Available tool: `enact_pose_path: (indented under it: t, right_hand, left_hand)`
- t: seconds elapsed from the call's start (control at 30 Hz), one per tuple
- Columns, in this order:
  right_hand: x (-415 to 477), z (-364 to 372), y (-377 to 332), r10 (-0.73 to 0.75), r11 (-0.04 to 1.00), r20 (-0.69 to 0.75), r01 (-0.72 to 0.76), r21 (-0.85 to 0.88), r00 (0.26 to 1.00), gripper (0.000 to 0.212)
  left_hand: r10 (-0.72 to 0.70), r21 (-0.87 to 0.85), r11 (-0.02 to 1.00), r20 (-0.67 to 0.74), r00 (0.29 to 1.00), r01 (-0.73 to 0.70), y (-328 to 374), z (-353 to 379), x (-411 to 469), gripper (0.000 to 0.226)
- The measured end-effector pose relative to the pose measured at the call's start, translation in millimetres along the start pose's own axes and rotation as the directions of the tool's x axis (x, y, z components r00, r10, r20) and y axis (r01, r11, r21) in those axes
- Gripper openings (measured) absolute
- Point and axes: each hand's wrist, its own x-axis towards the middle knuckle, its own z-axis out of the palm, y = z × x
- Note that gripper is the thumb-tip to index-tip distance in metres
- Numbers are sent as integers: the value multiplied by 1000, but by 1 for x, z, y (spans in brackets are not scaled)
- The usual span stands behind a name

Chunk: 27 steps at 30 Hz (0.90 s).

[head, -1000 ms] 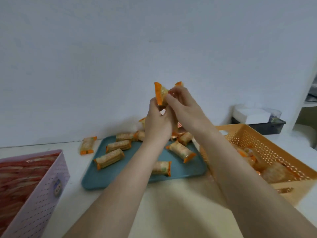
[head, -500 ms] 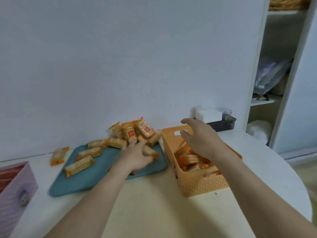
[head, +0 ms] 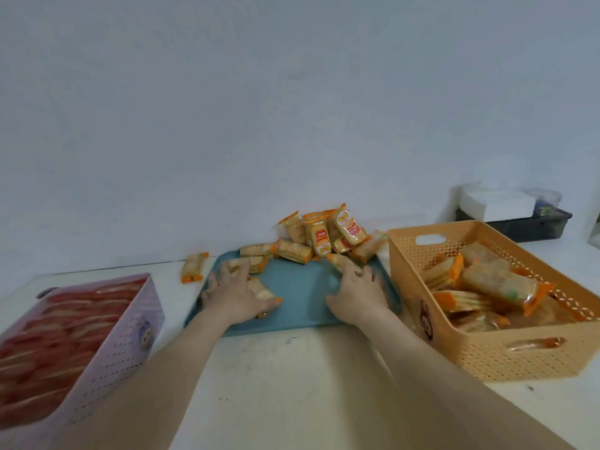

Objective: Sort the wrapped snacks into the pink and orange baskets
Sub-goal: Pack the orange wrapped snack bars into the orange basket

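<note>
Between the two baskets lies a teal tray with several orange-wrapped snacks, most of them in a pile at its far edge against the wall. My left hand is down on the tray's left part, its thumb and fingers around an orange-wrapped snack. On the tray's right part, my right hand curls its fingers over the near end of another snack. The pink basket at the left holds red-wrapped snacks. The orange basket at the right holds several orange-wrapped ones.
One orange-wrapped snack lies on the white table left of the tray, near the wall. At the back right, behind the orange basket, a black tray carries a white box. The wall runs close behind the tray.
My right hand has come back from over the orange basket to the tray. My left hand has stayed on the tray. The view has swung left and down.
</note>
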Motion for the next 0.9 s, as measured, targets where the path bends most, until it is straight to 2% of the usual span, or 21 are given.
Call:
enact_pose_path:
  t: [0.1,0.17,0.2,0.27,0.3,0.37,0.4,0.43,0.5,0.6,0.67,0.77,0.83,0.9]
  right_hand:
    - [4,8,-19,-65,996,-14,66,52,998,56]
    - [4,17,-34,-112,990,2,112,81,994,51]
    - [5,22,-42,-127,984,-3,127,123,992,49]
    - [3,26,-53,-87,941,-12,87,328,996,48]
    - [4,25,-55,-46,871,4,38,491,999,47]
    - [-4,16,-61,-15,631,100,-68,773,995,45]
    - [-7,12,-63,-26,537,107,-76,840,994,46]
    - [-13,4,-64,-36,503,64,-37,864,997,50]
    - [-26,-24,-60,-74,513,-107,130,848,992,57]
    - [-53,-85,-44,-133,615,-326,336,714,936,58]
    - [-76,-127,-15,-134,649,-427,405,644,894,61]
    - [-97,-157,26,-96,731,-459,375,570,883,50]
    - [-104,-167,52,-60,842,-415,270,467,908,38]
    - [-107,-169,74,-13,942,-362,133,309,932,31]
  left_hand:
    - [27,-77,997,114,993,-19,-3,-1,11,127]
    - [137,-154,981,134,981,-116,11,-3,11,116]
    - [181,-273,952,124,976,-142,19,-2,8,104]
    - [227,-587,798,80,971,-138,35,1,-4,76]
    - [220,-712,694,69,973,-106,44,3,-11,65]
    - [185,-884,466,51,981,-42,60,5,-23,54]
    - [167,-931,363,23,986,-40,66,2,-28,52]
    - [168,-958,279,-20,986,-67,74,-4,-35,56]
    - [213,-974,163,-121,970,-157,95,-22,-47,75]
    - [358,-949,61,-270,894,-311,134,-61,-72,86]
    - [472,-918,73,-312,824,-389,167,-86,-97,81]
    - [613,-901,176,-215,761,-396,206,-91,-115,78]
    - [647,-883,306,-82,758,-356,225,-79,-119,90]
    - [582,-824,454,-12,813,-338,233,-64,-121,86]
